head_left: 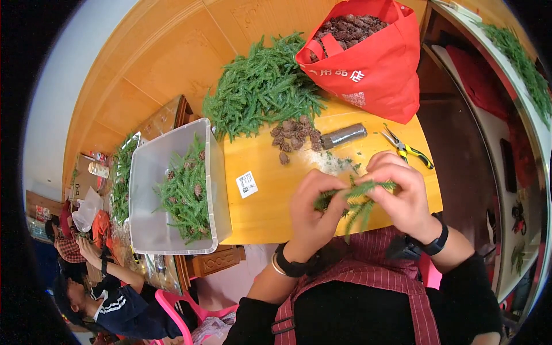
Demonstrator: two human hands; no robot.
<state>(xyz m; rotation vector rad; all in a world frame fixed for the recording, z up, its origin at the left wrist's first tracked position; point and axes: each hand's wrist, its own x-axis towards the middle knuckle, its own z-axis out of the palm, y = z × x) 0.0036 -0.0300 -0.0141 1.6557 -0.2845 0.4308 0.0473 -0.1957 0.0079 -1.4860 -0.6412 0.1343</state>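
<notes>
Shaping a green sprig (361, 208) between the hands seems to be the step in progress, with the left grip (313, 204) and the right grip (402, 187) each pinched closed on it above the near part of the yellow surface (259, 221). What lies at its base is hidden. The next move appears to call for a steady left pinch while the right one adjusts it, nearer than the brown cones (295, 133) and the pliers (405, 148).
</notes>
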